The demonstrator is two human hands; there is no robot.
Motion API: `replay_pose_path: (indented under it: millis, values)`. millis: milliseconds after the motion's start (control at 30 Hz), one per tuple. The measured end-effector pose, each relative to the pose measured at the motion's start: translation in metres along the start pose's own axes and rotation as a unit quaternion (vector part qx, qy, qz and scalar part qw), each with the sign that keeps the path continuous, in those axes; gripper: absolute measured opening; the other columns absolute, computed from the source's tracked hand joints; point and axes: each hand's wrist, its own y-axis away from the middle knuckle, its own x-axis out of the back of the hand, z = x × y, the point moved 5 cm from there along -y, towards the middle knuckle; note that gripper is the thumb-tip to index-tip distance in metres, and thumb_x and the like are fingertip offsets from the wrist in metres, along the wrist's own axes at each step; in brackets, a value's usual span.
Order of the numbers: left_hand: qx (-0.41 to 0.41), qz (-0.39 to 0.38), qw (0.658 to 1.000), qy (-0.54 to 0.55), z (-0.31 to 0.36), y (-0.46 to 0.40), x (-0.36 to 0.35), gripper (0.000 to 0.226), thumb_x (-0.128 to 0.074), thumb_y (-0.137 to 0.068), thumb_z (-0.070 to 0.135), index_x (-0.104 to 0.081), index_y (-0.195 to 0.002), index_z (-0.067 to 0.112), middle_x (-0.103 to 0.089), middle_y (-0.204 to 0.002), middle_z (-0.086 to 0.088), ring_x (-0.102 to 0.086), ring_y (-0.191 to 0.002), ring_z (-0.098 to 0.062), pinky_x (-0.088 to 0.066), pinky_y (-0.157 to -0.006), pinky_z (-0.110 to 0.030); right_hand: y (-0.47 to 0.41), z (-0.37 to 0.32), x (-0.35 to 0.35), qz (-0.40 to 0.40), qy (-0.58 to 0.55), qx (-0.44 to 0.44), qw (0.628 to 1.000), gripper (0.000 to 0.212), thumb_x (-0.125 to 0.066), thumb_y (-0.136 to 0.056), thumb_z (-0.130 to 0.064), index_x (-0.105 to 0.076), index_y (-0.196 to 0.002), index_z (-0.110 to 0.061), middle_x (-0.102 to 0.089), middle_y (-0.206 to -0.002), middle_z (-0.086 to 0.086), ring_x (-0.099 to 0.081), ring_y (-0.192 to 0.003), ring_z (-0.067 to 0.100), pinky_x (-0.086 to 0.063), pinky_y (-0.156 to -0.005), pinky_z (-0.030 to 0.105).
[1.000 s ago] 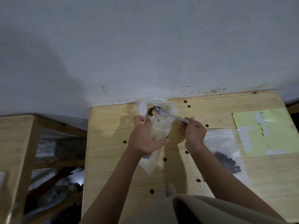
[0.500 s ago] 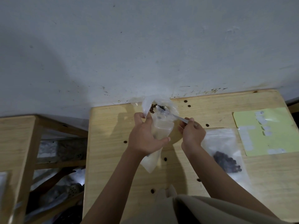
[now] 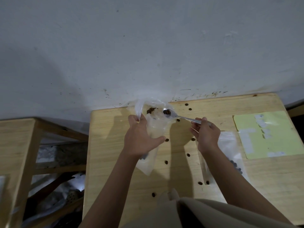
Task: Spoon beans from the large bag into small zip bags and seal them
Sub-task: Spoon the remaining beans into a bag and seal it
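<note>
A: Left hand (image 3: 139, 140) status?

B: Fingers (image 3: 158, 139) wrapped around the middle of the large clear bag (image 3: 156, 127), clamped on it. Thumb pinches the bag's upper left edge, mouth held open just past the thumb tip. Bag's lower end hangs out below the palm, toward the wrist.

A: Right hand (image 3: 206, 134)?

B: Fingers together, pinched on the handle of a metal spoon (image 3: 176, 115). Handle runs from the fingertips up and left; bowl sits at the bag's open mouth, on the rim side nearest the right hand. Brown beans (image 3: 167, 111) in the bowl. Second clump of beans (image 3: 151, 110) inside the bag, just beyond the left thumb. Can't tell whether the bowl touches the plastic.

A: Small zip bag?

B: One small zip bag (image 3: 230, 145) flat on the wooden table (image 3: 271, 186), directly under and behind the right wrist, forearm covers much of it. Dark beans visible in its lower end. Seal state: can't tell.

A: Anything around the fingers?

B: Loose beans (image 3: 167, 140) scattered on the table, one almost touching the left fingertips, one just below the right knuckles, others between the two forearms. Yellow-green sheet (image 3: 266, 134) further right of the right hand, apart from it. Wall right behind the bag.
</note>
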Motion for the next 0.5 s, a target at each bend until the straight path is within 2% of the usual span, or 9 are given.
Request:
replay_pose_path:
  millis: [267, 500]
  values:
    - [-0.029, -0.047, 0.998, -0.019, -0.004, -0.001, -0.008, 0.107, -0.076, -0.063, 0.057, -0.022, -0.146, 0.014, -0.016, -0.128, 0.005, -0.055, -0.096, -0.016, -0.050, -0.080, -0.030, -0.001, -0.020, 0.005, -0.044, 0.024, 0.049, 0.998, 0.029, -0.046, -0.099, -0.020, -0.064, -0.079, -0.008, -0.064, -0.076, 0.008, -0.065, -0.067, 0.013, -0.059, -0.067, 0.031]
    - [-0.030, -0.064, 0.997, -0.016, -0.010, -0.003, -0.019, 0.103, -0.077, -0.065, 0.054, -0.026, -0.143, 0.011, -0.015, -0.132, 0.002, -0.056, -0.099, -0.019, -0.052, -0.083, -0.034, 0.009, -0.027, 0.005, -0.097, 0.053, 0.075, 0.991, 0.029, -0.046, -0.099, -0.020, -0.064, -0.081, -0.006, -0.064, -0.075, 0.008, -0.063, -0.064, 0.013, -0.059, -0.060, 0.026]
